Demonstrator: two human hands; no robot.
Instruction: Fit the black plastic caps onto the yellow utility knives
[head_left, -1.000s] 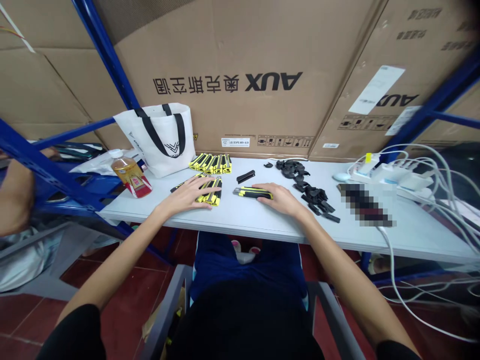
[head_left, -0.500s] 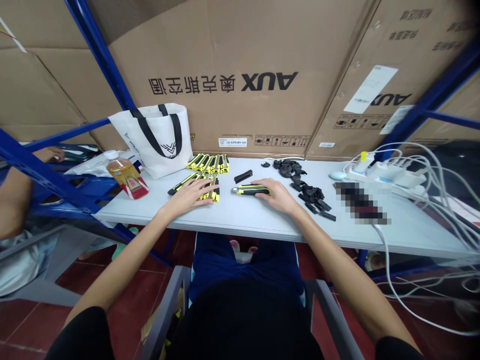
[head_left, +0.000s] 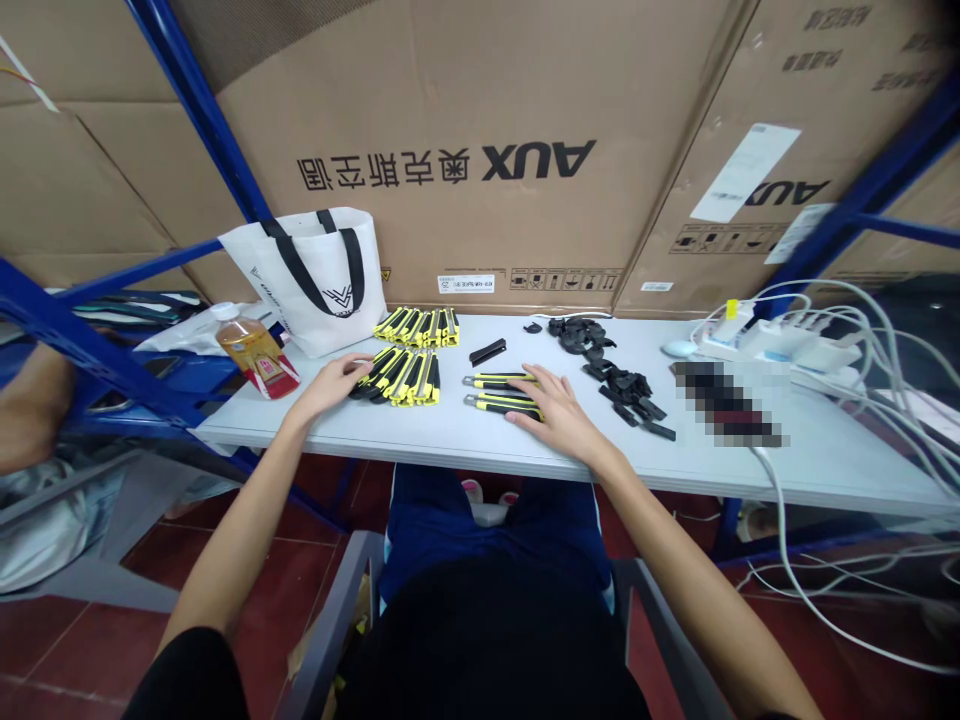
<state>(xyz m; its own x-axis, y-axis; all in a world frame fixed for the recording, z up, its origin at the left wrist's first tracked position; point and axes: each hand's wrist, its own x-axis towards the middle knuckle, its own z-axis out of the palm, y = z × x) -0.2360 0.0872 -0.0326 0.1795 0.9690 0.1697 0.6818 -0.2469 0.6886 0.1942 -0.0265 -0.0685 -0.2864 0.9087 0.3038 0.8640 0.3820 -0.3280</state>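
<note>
1 black bar and black parts lie near 2 cutters.

"What colours are the utility knives?"
"Yellow and black, in lengthwise stripes."
"And the desk?"
"Pale grey. Near its back edge, the tote bag is white with black handles and logo."
"The bottle?"
"Amber, red label, whitish cap."

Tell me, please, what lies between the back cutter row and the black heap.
The head view shows a black strip and a small black piece.
</note>
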